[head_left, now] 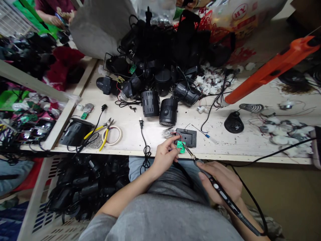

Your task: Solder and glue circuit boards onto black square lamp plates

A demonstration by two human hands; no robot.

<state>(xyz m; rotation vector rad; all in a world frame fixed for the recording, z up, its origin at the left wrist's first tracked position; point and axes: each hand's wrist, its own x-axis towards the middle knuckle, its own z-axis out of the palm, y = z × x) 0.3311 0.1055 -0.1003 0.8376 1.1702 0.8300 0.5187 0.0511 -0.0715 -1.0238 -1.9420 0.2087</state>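
Observation:
My left hand [163, 155] pinches a small green circuit board [181, 146] at the bench's front edge. A red wire runs from the board toward a clear, shiny part [168, 133]. My right hand [223, 180] is wrapped around a black soldering iron [220, 194], its tip at or very close to the board; contact is too small to tell. Just behind the board lies a black rectangular plastic part [191, 138]. To its right rests a thin screwdriver [207, 135]. A black power cord [143, 135] with a two-pin plug lies left of my left hand.
Black cylindrical housings [168, 112] crowd the bench's middle and back. Yellow-handled cutters [106, 134] and a tape roll [119, 135] lie left. An orange tool [271, 70] slants in at right, near white motors [278, 134]. A crate [45, 201] stands below; another person's hand [56, 20] is far left.

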